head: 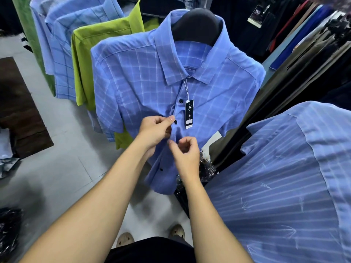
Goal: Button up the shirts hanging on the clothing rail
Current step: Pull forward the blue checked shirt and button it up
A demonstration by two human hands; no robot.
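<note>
Blue checked short-sleeved cloth shirt point(144, 76) hangs on a black hanger point(199, 23) in front of the person, with its front strip running between the two hands. Left hand point(155, 130) pinches the shirt's front edge with thumb and first finger. A small dark round button point(175, 122) sits just beside those fingertips, and a black paper tag point(189, 113) hangs a little past it. Right hand point(187, 154) is just below the left fingers with its fingers curled at the cloth, but I cannot tell if they pinch it.

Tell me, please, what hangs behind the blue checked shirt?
A lime-green shirt hangs right behind the blue checked shirt; its shoulder and sleeve show, its front is covered.
</note>
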